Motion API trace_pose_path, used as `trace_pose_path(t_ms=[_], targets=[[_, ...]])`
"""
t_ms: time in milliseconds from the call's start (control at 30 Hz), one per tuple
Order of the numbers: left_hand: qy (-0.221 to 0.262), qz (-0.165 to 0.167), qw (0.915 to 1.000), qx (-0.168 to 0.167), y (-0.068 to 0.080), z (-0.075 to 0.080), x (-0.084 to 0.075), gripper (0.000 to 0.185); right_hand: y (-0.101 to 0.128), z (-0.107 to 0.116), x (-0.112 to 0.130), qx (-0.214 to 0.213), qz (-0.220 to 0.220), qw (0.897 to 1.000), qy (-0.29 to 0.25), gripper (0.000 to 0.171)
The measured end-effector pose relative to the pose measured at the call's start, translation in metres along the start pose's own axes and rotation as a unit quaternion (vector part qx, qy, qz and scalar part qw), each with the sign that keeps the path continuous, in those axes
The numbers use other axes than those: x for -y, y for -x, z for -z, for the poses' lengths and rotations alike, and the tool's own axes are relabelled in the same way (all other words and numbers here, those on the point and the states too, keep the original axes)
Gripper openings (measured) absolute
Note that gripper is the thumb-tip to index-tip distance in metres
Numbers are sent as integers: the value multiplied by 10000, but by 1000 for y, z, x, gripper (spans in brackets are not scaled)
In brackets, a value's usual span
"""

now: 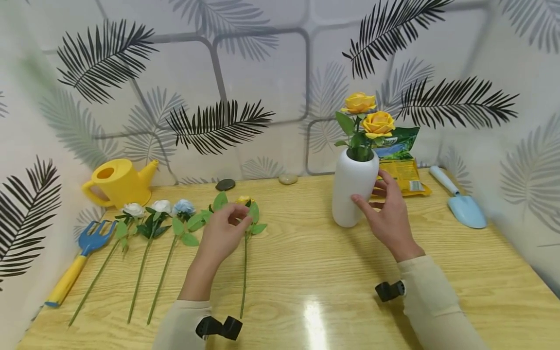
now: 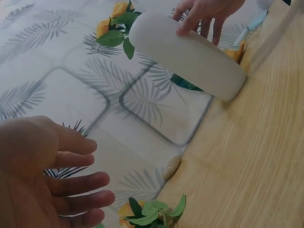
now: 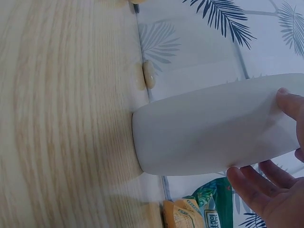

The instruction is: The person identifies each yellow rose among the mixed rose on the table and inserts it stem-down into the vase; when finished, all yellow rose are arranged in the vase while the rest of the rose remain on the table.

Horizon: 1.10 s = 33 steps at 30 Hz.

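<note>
A white vase (image 1: 352, 194) stands upright on the table, with two yellow roses (image 1: 378, 124) and green leaves rising from its mouth. My right hand (image 1: 389, 214) holds it from the right side, thumb at the front and fingers behind. In the right wrist view the thumb and fingertips sit on the vase wall (image 3: 204, 133). My left hand (image 1: 225, 233) hovers left of the vase with loosely bent, separated fingers and nothing in them, as the left wrist view also shows. Beyond it lies another yellow rose (image 1: 245, 199), partly hidden by the hand, its stem toward me.
Two white roses (image 1: 133, 210) and a blue rose (image 1: 183, 206) lie at left, beside a blue hand fork (image 1: 93, 238) and yellow watering can (image 1: 122, 182). Stones (image 1: 288, 179) line the wall. A yellow-green packet (image 1: 402, 175) stands behind the vase; a blue trowel (image 1: 465, 210) lies right.
</note>
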<state>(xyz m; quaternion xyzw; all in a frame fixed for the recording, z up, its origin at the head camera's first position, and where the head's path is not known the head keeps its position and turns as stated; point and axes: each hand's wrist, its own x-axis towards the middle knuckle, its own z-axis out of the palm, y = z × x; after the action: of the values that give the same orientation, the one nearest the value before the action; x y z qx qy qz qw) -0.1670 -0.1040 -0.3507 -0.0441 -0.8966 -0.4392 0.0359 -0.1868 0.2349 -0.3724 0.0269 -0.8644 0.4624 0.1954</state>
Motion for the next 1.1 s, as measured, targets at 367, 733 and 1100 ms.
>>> trace_pose_path(t_ms=[367,733,1100], targets=[[-705,418,9952,535,10,-4,17,32,1,-2,-1,-33,-29,10000,-7,78],[-1236,477,9884,745,11,-15,23,28,-1,-2,-2,-40,48,10000,-1,78],[-1355,490,9853,916,10,-22,28,26,0,-2,-1,-32,-24,10000,-24,78]])
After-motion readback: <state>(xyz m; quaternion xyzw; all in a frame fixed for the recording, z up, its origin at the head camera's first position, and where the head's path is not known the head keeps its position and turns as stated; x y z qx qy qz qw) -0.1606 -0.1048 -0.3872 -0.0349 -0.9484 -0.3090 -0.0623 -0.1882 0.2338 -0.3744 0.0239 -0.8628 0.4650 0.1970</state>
